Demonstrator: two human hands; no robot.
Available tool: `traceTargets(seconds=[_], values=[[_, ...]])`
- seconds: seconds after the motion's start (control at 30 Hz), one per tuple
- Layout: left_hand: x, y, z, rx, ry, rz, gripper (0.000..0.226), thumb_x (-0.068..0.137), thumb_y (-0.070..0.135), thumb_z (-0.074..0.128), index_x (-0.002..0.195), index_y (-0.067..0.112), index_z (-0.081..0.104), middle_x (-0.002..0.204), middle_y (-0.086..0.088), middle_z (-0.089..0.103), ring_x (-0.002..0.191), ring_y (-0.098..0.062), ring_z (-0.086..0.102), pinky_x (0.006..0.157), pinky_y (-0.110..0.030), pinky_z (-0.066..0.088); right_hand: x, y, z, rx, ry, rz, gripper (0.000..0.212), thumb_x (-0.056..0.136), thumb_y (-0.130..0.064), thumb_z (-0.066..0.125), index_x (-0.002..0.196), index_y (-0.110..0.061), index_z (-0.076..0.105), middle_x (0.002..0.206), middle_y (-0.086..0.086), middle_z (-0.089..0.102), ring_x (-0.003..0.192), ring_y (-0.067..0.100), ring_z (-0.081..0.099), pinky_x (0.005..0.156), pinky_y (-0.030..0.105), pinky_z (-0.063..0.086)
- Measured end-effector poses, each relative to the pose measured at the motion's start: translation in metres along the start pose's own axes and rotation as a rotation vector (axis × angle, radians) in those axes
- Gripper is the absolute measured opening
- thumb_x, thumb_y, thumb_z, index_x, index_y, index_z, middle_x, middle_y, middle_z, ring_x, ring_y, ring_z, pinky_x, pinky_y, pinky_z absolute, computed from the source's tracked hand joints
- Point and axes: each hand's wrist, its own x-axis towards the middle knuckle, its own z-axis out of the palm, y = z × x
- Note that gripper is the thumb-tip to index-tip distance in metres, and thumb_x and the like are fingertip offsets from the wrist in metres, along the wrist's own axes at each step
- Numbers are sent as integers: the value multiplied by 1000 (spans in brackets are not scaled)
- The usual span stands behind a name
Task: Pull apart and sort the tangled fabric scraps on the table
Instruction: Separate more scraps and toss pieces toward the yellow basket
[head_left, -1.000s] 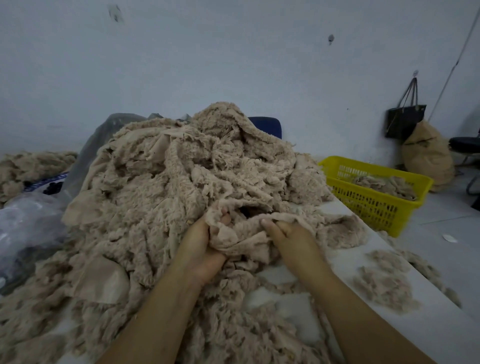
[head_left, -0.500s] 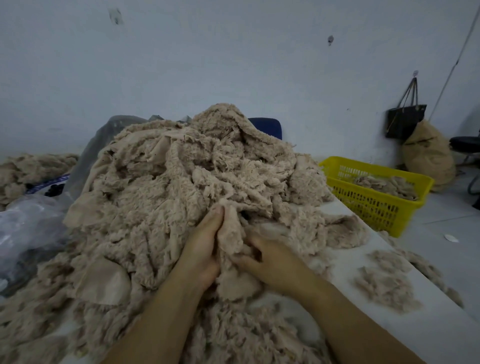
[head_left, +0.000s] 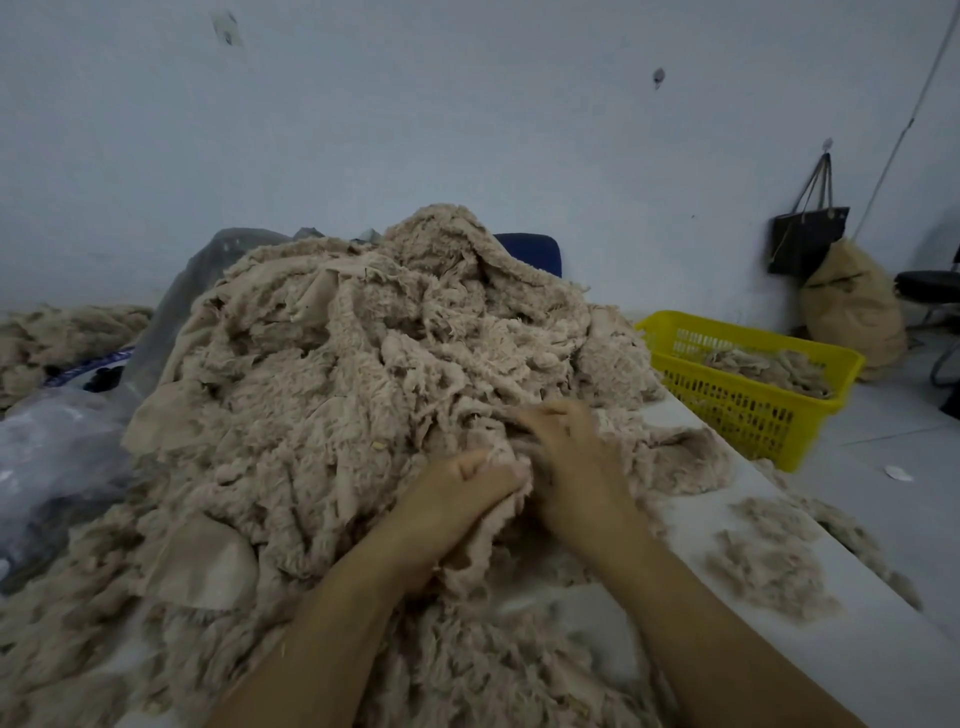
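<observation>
Now that the left hand (head_left: 457, 493) has balled into a fist on a fleece scrap (head_left: 483, 540) at the heap's (head_left: 363, 374) near edge, w/ the blurred right hand's (head_left: 571, 457) fingers dug in just behind, grip unclear, a tug-apart looks underway. Yellow basket (head_left: 748, 410) sits off the desk's (head_left: 831, 665) right side, loose fluff (head_left: 769, 566) between; the tangled bulk resists.

We've got a plain pale blue-grey wall (head_left: 467, 114) behind everything, scuffed in a couple spots, and the light's pretty dim. Over on the right a dark tote bag (head_left: 806, 240) hangs on the wall above a stuffed tan sack (head_left: 852, 306) sitting on the grey floor (head_left: 893, 415). A blue chair back (head_left: 535, 252) peeks out too.
</observation>
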Motion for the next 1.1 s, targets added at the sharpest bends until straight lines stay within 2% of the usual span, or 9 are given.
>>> traceTargets(seconds=[0.1,0.3,0.4,0.47,0.6,0.73,0.83,0.93,1.1], values=[[-5,5,0,90,-106,1,32,84,39,70,57,27,57,59,1,48,55,-11,44,56,-23,37,-3,-9,3,140,-134,-99,40,87,-19,69,122,-33,54,127,-15,43,91,6,50,70,32,46],[-11,6,0,-19,-395,-98,32,67,40,75,72,12,61,69,-5,55,61,-12,51,62,-25,40,-3,18,3,164,-150,96,25,92,-1,59,113,-13,65,116,10,61,107,25,58,93,36,48],[-14,4,-1,-106,-442,-120,16,68,35,77,71,20,74,72,2,68,64,-9,62,63,-22,49,-3,20,5,346,-15,274,21,100,-17,50,89,-22,66,85,-5,72,80,9,69,74,27,58],[-8,3,0,-193,-267,-120,14,71,27,78,79,16,78,81,-5,72,70,-15,67,66,-26,52,0,22,3,392,91,337,34,96,-5,51,69,-19,65,66,-3,67,64,14,63,62,26,53],[4,5,-5,-458,95,-54,15,71,18,66,76,18,81,83,-10,74,70,-17,70,63,-27,56,-1,21,4,213,143,240,36,93,4,51,117,-17,69,108,-13,57,91,8,50,77,22,41],[1,12,-14,-769,-69,-24,29,81,22,50,70,4,70,75,-8,69,72,-21,68,60,-23,56,-1,16,2,206,131,208,39,93,2,50,124,-17,64,116,-4,58,89,9,50,70,14,37],[11,10,-12,-678,85,-129,39,96,21,41,60,9,45,53,-6,45,48,-14,48,46,-20,44,-1,17,1,190,100,283,43,91,3,51,128,-15,62,131,1,56,118,18,50,89,23,38],[14,2,-5,-373,233,-124,38,96,36,58,69,9,55,58,-4,55,42,-9,51,41,-17,42,-2,10,-2,194,137,215,40,92,2,51,126,-15,64,113,-7,50,101,15,51,74,8,35],[15,-12,0,101,214,-140,54,71,63,73,107,25,61,104,6,68,94,-7,67,80,-27,56,-1,4,-3,189,149,155,43,91,5,47,124,-17,66,101,-5,47,78,9,47,69,27,43]])
